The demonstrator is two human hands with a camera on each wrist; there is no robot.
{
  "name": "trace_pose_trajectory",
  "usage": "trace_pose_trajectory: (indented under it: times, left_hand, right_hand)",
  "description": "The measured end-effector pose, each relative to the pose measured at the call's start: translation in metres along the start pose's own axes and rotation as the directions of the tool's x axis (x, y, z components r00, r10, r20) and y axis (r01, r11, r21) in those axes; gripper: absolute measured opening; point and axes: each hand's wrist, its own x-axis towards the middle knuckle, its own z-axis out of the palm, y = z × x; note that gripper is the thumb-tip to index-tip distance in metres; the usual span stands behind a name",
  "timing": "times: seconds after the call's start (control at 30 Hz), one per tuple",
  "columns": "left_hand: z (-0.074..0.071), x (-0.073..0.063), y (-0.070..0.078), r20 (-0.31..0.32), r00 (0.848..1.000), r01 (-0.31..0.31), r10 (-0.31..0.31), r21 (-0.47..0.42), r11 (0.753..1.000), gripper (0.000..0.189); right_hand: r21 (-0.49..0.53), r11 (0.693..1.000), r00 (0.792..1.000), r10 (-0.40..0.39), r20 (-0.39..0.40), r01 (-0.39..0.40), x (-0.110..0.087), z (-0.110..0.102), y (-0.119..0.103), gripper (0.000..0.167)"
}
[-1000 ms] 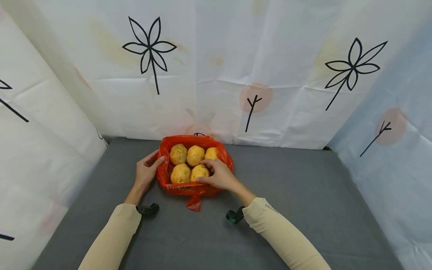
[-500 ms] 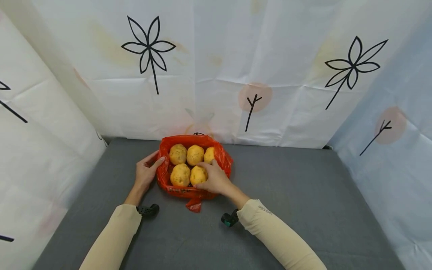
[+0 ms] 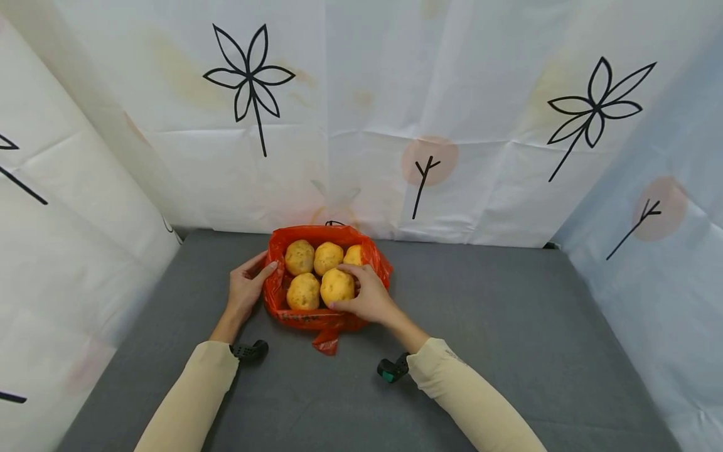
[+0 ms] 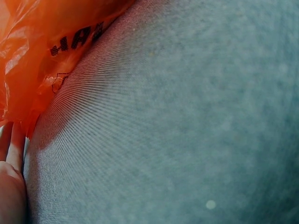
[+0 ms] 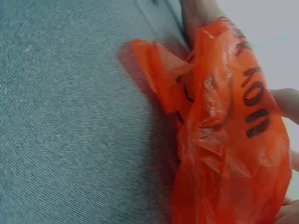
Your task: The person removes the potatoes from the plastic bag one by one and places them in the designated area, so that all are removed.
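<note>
A red plastic bag [image 3: 305, 321] stands with its mouth spread wide, several round yellow potatoes [image 3: 304, 292] inside. My left hand [image 3: 245, 285] holds the bag's left side, thumb over the rim and fingers along the outside. At the front right of the mouth, my right hand [image 3: 369, 295] grips a potato [image 3: 337, 287] between thumb and fingers; it sits slightly higher than its neighbour. Part of the back right potato [image 3: 353, 255] is hidden behind that hand. In the right wrist view, the printed bag [image 5: 229, 154] covers most of my right fingers.
The bag stands on a grey cloth-covered table [image 3: 480, 351], close to its back edge. White curtains [image 3: 361, 125] with flower drawings hang behind and at both sides. A twisted red bag end [image 3: 326, 342] lies in front. A dark wrist device [image 3: 392, 369] hangs below my right wrist.
My right hand has closed round the front right potato and raised it slightly, after shifting its thumb at the bag's front rim. The left hand keeps its place on the bag.
</note>
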Motion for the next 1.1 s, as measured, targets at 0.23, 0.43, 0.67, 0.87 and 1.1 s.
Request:
trace_pose_trajectory:
  times: [0.23,0.43,0.67,0.87,1.1]
  left_hand:
    - [0.001,0.0,-0.001,-0.011,1.0,-0.003,0.003,-0.01,1.0,0.047]
    - [0.001,0.0,-0.001,-0.002,1.0,0.001,-0.001,-0.002,1.0,0.048]
    - [0.0,0.0,0.0,-0.004,1.0,-0.006,0.006,0.0,1.0,0.049]
    - [0.0,-0.001,-0.001,-0.007,1.0,-0.001,0.001,-0.006,1.0,0.048]
    - [0.0,0.0,-0.001,-0.005,1.0,0.004,-0.004,-0.007,1.0,0.049]
  right_hand:
    - [0.131,0.991,0.999,-0.003,-0.034,0.007,-0.007,-0.015,-0.004,0.076]
    - [0.187,0.982,0.998,0.006,-0.064,0.006,-0.017,-0.035,-0.008,0.076]
    - [0.279,0.96,0.995,-0.005,-0.099,0.033,-0.024,-0.063,0.002,0.078]
    - [0.28,0.96,0.989,0.037,-0.144,0.005,-0.029,-0.084,0.018,0.077]
    - [0.268,0.961,0.977,0.119,-0.175,-0.069,-0.03,-0.101,0.046,0.077]
